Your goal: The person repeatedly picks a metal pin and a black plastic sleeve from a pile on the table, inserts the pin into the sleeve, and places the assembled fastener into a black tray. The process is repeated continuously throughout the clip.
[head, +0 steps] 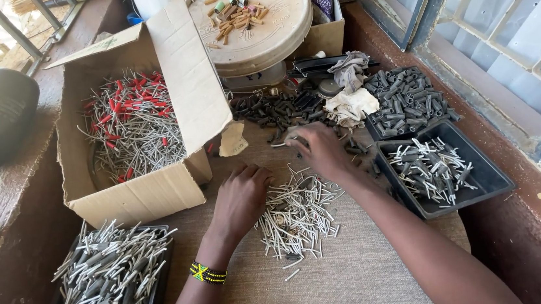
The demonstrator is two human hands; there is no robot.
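While our left hand [240, 197] rests knuckles-up, fingers curled, on the pile of pale metal pins [295, 215] spread over the cloth-covered desk [359, 274], our right hand [319, 149] reaches past it toward the dark tubes [276, 109]. Its grip pinches something small at the fingertips; we cannot tell what. Whether the left grip encloses any pins, we cannot tell. A cardboard box [137, 196] of red-tipped pins sits left, a black tray [475, 183] of assembled pieces right.
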